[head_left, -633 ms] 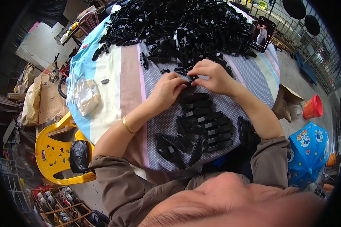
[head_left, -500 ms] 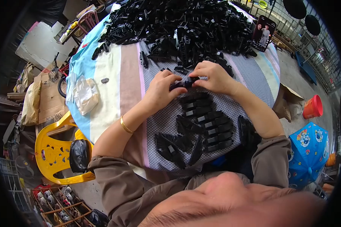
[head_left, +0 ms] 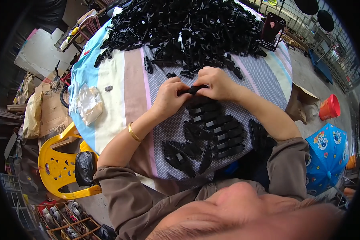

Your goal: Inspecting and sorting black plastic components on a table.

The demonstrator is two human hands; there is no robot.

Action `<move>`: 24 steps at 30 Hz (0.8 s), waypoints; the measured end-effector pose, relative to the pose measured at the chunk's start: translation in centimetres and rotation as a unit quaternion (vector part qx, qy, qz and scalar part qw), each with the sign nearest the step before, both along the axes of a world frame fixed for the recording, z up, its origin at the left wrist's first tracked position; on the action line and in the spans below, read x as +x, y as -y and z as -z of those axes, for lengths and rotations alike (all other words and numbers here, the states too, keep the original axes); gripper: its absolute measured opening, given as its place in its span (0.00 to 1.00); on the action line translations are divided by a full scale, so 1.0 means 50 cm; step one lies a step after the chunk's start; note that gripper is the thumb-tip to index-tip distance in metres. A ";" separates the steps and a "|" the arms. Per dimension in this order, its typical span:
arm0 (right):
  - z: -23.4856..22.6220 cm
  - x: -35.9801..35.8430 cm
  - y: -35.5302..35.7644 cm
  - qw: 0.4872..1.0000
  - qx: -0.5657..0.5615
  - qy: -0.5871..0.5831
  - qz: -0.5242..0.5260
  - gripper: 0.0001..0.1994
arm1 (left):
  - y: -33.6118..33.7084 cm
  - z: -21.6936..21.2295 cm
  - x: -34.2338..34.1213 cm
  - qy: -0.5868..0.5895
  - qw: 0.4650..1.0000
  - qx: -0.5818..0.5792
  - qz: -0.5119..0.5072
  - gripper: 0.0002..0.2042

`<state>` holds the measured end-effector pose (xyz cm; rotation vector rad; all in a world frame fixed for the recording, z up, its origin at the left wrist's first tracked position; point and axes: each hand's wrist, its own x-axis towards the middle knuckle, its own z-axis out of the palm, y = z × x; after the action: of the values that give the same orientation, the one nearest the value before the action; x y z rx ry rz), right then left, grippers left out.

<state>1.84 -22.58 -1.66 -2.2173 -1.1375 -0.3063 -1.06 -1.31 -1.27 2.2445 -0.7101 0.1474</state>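
Between my two hands is a small black plastic piece [head_left: 194, 90], held just above the patterned cloth. My left hand [head_left: 169, 96], a gold bangle at its wrist, pinches one end between thumb and fingers. At the other end, my right hand [head_left: 217, 85] grips it with bent fingers and thumb, which hide part of it. Just below the hands runs a neat row of similar black plastic pieces [head_left: 224, 130], lying side by side toward me. Left of that row, several loose black pieces [head_left: 179, 158] lie at angles, and others [head_left: 258, 134] lie to its right.
A large heap of black plastic parts [head_left: 184, 32] covers the table's far side. A phone [head_left: 273, 32] stands upright at the far right. On the striped cloth [head_left: 134, 80] lies a clear plastic bag [head_left: 89, 104]. A yellow chair [head_left: 58, 168] and blue umbrella [head_left: 328, 156] flank the table.
Both hands have drawn slightly closer together around the black piece, and the right hand has shifted a little left. The whole view has also shifted slightly.
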 end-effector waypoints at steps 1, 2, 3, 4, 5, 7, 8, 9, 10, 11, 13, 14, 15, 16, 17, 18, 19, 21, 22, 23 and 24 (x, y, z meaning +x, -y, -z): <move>0.000 -0.003 0.003 1.000 0.011 -0.001 -0.007 0.10 | 0.000 -0.001 -0.002 -0.006 1.000 0.000 0.006 0.09; -0.001 -0.005 0.005 1.000 0.022 -0.003 -0.015 0.09 | 0.001 -0.002 -0.001 -0.011 1.000 -0.001 0.011 0.09; -0.013 -0.005 0.007 1.000 0.022 0.000 -0.015 0.09 | -0.001 -0.005 0.001 -0.008 1.000 -0.001 0.011 0.09; -0.033 -0.005 0.010 0.992 -0.034 -0.120 -0.033 0.09 | -0.003 -0.009 0.005 -0.001 0.997 0.012 0.071 0.08; -0.045 -0.005 0.011 0.966 -0.090 -0.238 -0.050 0.09 | -0.006 -0.012 0.010 0.007 0.991 0.025 0.131 0.07; -0.011 0.001 -0.003 0.987 -0.009 -0.154 -0.042 0.09 | -0.022 -0.016 0.036 0.052 0.991 0.022 0.118 0.06; 0.004 0.004 -0.011 0.994 0.074 -0.068 -0.033 0.10 | -0.035 -0.019 0.054 0.096 0.990 0.019 0.105 0.06; -0.009 0.006 -0.013 0.999 0.030 -0.017 -0.019 0.11 | -0.051 -0.016 0.076 0.171 0.985 0.022 0.016 0.06; -0.009 0.012 -0.017 0.999 0.030 -0.015 -0.016 0.11 | -0.064 -0.028 0.084 0.211 0.973 0.063 -0.070 0.11; -0.004 0.021 -0.023 0.997 0.012 0.072 -0.007 0.13 | -0.083 -0.017 0.106 0.225 0.964 0.074 -0.118 0.14; 0.009 0.042 -0.039 0.987 -0.068 0.148 -0.011 0.18 | -0.128 0.030 0.143 0.241 0.952 0.088 -0.169 0.17; 0.008 0.043 -0.051 0.986 -0.066 0.150 -0.012 0.18 | -0.147 0.052 0.154 0.223 0.957 0.109 -0.150 0.19; 0.009 0.040 -0.059 0.980 -0.108 0.165 -0.010 0.19 | -0.145 0.050 0.153 0.202 0.962 0.129 -0.127 0.21; 0.011 0.039 -0.067 0.972 -0.150 0.179 -0.007 0.19 | -0.142 0.048 0.153 0.202 0.962 0.130 -0.125 0.21; 0.021 0.048 -0.073 0.969 -0.167 0.182 -0.023 0.19 | -0.139 0.049 0.152 0.192 0.967 0.115 -0.120 0.20; 0.020 0.048 -0.079 0.969 -0.166 0.182 -0.022 0.19 | -0.132 0.040 0.146 0.181 0.972 0.099 -0.114 0.20; 0.019 0.048 -0.084 0.967 -0.187 0.172 -0.018 0.18 | -0.126 0.034 0.138 0.182 0.972 0.100 -0.113 0.20; 0.021 0.049 -0.091 0.967 -0.164 0.191 -0.021 0.15 | -0.115 0.028 0.120 0.186 0.970 0.128 -0.090 0.18; 0.022 0.052 -0.089 0.967 -0.164 0.192 -0.021 0.15 | -0.108 0.025 0.112 0.186 0.970 0.128 -0.090 0.18; 0.023 0.054 -0.083 0.968 -0.168 0.184 -0.009 0.13 | -0.100 0.023 0.104 0.204 0.966 0.130 -0.095 0.17; 0.021 0.055 -0.079 0.969 -0.171 0.176 0.002 0.11 | -0.096 0.022 0.098 0.222 0.961 0.132 -0.101 0.16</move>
<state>4.60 -18.62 -2.72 -2.5338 -1.4650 -0.5610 3.83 3.51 -2.35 2.5692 -0.7635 0.7135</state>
